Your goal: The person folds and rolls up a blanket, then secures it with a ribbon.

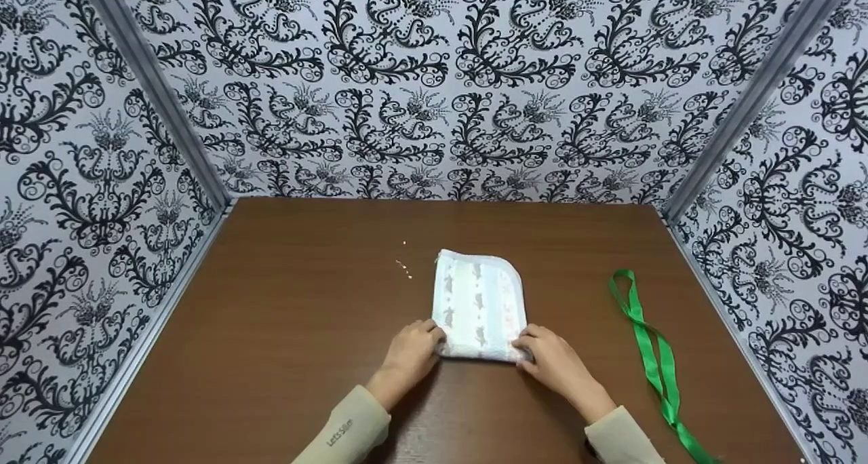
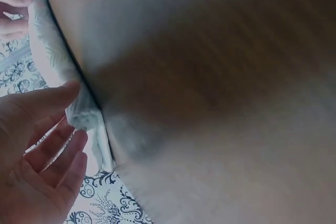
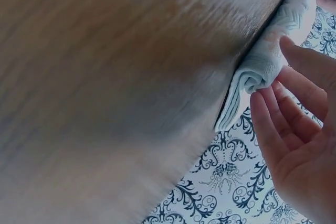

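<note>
A folded pale cloth [image 1: 478,301] with light stripes and small grey printed figures lies on the brown table. Its near edge is rolled up; the spiral of layers shows at the roll's end [image 3: 254,80] in the right wrist view. At the left end of the roll, my left hand [image 1: 411,350] holds it, thumb on the roll [image 2: 84,106] and fingers curled by its end. My right hand [image 1: 556,360] grips the other end the same way, thumb on one side and bent fingers on the other. The far part of the cloth stays flat, with one rounded corner.
To the right, a green ribbon [image 1: 651,355] lies loosely twisted along the brown table [image 1: 305,301]. Small pale flecks [image 1: 405,268] dot the wood left of the cloth. Patterned black-and-white walls [image 1: 420,98] with grey corner posts [image 1: 753,104] enclose the back and sides.
</note>
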The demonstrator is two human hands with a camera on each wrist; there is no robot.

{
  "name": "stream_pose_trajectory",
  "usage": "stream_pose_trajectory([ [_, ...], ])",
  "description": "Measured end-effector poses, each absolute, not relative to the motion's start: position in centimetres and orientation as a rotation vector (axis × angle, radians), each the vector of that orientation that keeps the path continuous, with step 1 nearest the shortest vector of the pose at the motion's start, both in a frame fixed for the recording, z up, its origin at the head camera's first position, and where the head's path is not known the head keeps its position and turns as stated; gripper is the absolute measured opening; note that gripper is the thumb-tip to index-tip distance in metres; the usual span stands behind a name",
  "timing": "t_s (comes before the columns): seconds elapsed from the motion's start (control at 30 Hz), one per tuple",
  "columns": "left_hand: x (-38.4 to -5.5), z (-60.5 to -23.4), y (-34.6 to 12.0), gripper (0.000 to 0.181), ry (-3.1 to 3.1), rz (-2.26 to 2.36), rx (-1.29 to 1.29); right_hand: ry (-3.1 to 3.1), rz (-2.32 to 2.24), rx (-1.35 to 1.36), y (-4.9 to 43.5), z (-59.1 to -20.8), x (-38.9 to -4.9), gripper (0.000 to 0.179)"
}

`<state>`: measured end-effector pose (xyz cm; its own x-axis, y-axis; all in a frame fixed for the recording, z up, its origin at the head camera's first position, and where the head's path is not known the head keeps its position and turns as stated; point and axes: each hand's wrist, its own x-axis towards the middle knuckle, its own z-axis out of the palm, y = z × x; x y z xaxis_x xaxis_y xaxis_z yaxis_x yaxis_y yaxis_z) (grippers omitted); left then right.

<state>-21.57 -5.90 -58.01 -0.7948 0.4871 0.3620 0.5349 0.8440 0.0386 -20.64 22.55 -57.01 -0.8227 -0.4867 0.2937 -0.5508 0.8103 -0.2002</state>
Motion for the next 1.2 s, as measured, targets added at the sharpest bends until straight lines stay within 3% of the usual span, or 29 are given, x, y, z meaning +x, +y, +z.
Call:
stream_pose_trajectory([
  [0.3,-22.4,-58.3,-5.9,0.027,-2.668,-0.218,-0.812,-2.78,0.414,0.83,22.0,-57.3,-21.3,0.033],
  [0.63,-23.2,-57.4,-6.1,0.022,-2.831,-0.334,-0.769,-2.736,0.448,0.798,22.2,-57.2,-21.6,0.02],
  [0.9,-24.1,-57.2,-6.5,0.014,-2.985,-0.699,-0.67,-2.848,0.599,0.735,22.6,-56.8,-22.3,0.01],
  [1.2,-24.6,-57.2,-7.5,0.015,-3.002,-1.15,-0.545,-2.948,0.935,0.595,23.2,-56.6,-23.0,0.015],
])
